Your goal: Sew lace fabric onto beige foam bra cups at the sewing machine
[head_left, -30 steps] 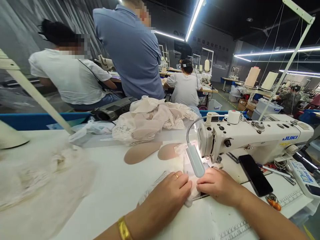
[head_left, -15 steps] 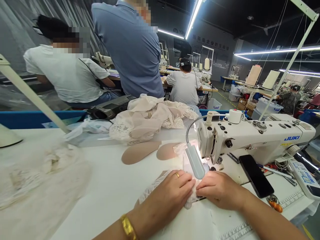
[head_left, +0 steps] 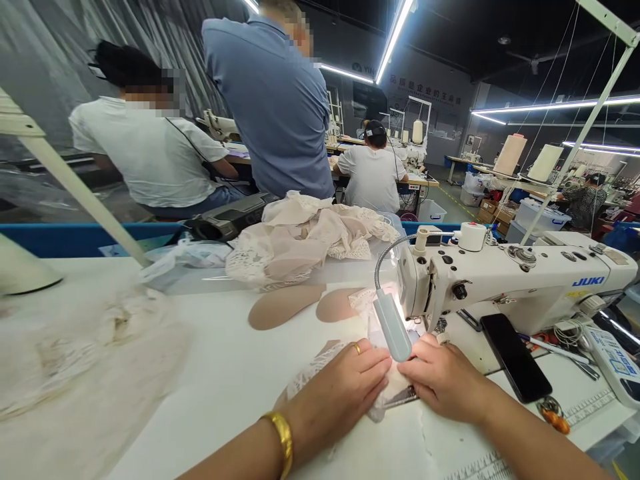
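White table (head_left: 215,400) holds pale lacy cloth (head_left: 316,368) — the left hand (head_left: 345,385) and right hand (head_left: 443,379) touch it, close together, but one cannot tell whether they pinch it. Near them — a small lamp (head_left: 393,330) and a sewing machine (head_left: 505,273).

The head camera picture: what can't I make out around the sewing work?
In the head view:
Lace fabric: partly covered by the left hand.
Needle: not discernible amid glare near the lamp.
White cone: cut off by the left edge.
Ruler numbers: too small to read.
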### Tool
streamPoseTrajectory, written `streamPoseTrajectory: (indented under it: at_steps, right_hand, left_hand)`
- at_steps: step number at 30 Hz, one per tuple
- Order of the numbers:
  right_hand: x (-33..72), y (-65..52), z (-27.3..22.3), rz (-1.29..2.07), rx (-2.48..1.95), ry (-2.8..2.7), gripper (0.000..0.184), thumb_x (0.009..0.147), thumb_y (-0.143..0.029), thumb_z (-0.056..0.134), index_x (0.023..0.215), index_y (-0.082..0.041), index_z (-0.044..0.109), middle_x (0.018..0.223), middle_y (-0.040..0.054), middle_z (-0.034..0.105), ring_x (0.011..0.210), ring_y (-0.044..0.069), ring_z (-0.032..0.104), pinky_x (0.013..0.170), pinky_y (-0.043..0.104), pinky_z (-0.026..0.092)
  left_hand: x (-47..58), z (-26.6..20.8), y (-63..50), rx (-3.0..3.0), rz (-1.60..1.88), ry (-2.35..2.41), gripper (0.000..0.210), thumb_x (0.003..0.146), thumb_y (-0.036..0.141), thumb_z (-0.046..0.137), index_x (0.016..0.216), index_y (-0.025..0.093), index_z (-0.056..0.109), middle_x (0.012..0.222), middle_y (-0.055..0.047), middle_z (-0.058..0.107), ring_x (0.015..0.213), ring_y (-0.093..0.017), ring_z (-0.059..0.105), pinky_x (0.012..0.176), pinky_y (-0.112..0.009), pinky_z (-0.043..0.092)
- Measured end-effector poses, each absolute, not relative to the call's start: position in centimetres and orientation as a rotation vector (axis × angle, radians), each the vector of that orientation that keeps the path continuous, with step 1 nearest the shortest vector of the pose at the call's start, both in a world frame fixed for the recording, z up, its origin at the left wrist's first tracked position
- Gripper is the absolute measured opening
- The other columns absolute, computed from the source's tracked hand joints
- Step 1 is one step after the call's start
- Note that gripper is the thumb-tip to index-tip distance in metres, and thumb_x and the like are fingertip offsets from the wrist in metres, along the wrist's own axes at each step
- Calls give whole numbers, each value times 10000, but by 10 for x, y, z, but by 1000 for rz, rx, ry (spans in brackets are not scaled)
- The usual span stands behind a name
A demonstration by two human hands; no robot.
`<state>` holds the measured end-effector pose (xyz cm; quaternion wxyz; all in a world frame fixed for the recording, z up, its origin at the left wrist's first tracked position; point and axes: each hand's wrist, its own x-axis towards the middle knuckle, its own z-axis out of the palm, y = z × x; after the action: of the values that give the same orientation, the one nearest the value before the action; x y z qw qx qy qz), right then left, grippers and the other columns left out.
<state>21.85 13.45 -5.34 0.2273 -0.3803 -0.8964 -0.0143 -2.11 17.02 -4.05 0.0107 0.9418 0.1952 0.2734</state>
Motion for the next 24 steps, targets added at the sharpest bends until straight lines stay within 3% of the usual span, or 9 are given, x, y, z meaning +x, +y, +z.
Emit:
streamPoseTrajectory:
  at_steps: [6, 15, 24]
  right_hand:
    - [218, 136, -57, -31, -1100, -2476, 233, 862, -7, 554, 923, -211, 647, 912, 34, 673, 849, 208, 538, 663, 293, 383]
    - [220, 139, -63, -15, -1157, -2394, 302, 865, -18, 530, 1036, -219, 678, 1031, 56, 715, 831, 229, 569, 720, 337, 418]
    - [223, 141, -70, 8, -1186, -2394, 357, 834, 4, 519, 1052, -241, 661, 976, 46, 673, 827, 228, 537, 727, 320, 413]
  left_hand:
    - [-17, -38, 187, 2930, 884, 446, 270, 1021, 72, 444, 912, 207, 650, 947, -42, 751, 842, -230, 652, 791, -350, 551]
    - [-13, -33, 202, 2839, 824, 430, 294, 1040, 127, 436, 1079, 218, 713, 1074, -59, 781, 954, -236, 706, 905, -364, 570]
    - [-12, -26, 206, 2810, 799, 393, 300, 1043, 130, 432, 1117, 234, 704, 1097, -43, 787, 972, -215, 716, 925, -329, 550]
